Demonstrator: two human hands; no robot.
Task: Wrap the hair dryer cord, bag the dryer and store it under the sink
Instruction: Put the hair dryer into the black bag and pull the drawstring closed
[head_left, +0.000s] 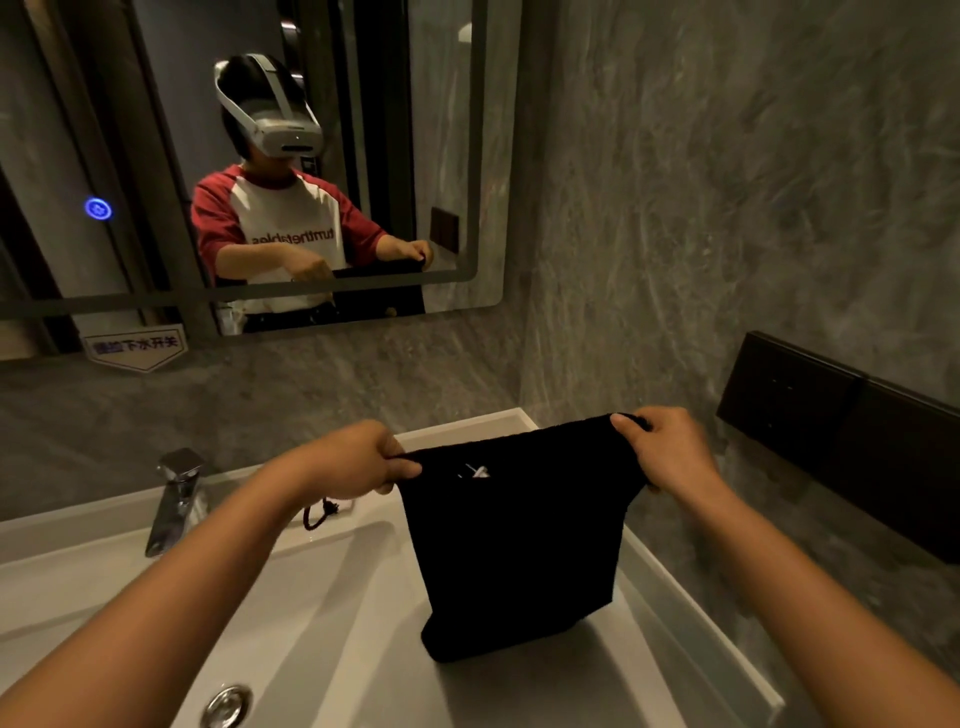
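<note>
- Black fabric bag (519, 540) hangs over the white sink (322, 587), held up by its top edge; its lower end sags toward the basin, near it, though whether it touches I cannot tell.
- Left hand (358, 460) has its grip closed on the bag's left top corner; right hand (670, 449) has its grip closed on the right top corner, pulling the mouth taut between the 2.
- A cord end (319, 512) with a knot dangles below the left hand, likely the drawstring.
- The dryer itself is not visible; the bag looks weighted and full at the bottom, so it is probably inside already, but the dark cloth hides the contents.
- Step in hand, as I judge it: closing the bag, the bagging nearly done, storing not yet begun.
- Next move calls for drawing the string tight, then lowering the bag below the sink; the cupboard or shelf there is out of view.
- The tap (176, 499) stands left, well clear of the bag.
</note>
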